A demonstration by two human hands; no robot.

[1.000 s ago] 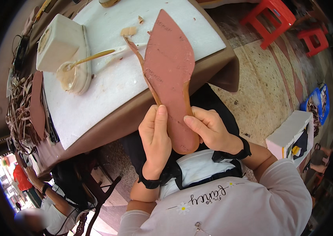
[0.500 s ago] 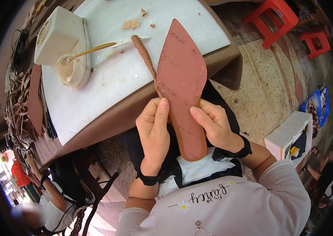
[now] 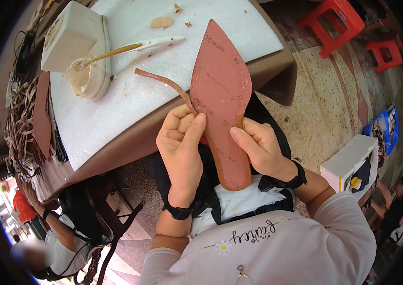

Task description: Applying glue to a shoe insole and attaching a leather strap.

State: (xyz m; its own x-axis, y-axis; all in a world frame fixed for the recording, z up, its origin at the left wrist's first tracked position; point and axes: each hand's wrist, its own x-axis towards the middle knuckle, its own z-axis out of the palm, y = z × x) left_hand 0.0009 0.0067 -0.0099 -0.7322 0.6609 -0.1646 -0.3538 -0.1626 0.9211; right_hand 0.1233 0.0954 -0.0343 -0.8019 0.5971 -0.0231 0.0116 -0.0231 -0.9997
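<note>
A reddish-pink shoe insole (image 3: 220, 80) with dark markings hangs over my lap, its pointed toe away from me and rounded heel near me. A narrow brown edging strip (image 3: 163, 80) runs along its side. The strip's loose end curves off to the left above the table edge. My left hand (image 3: 181, 140) is closed, pinching this strip against the insole's left edge with thumb and fingers. On the opposite edge, my right hand (image 3: 264, 148) grips the insole, thumb on top and fingers underneath. Tan edging shows around the heel.
A white glue container (image 3: 86, 76) stands on the white-topped table (image 3: 130, 109), with a yellow-handled brush (image 3: 116, 51) resting in its cup. Beside it lie a white tool (image 3: 163, 42) and scraps. Strips (image 3: 20, 123) hang far left, near another person. Red stools (image 3: 332, 21) stand at right.
The loose end of the strip has swung left, away from the insole. My left hand has shifted slightly up along the edge; my right hand keeps its hold.
</note>
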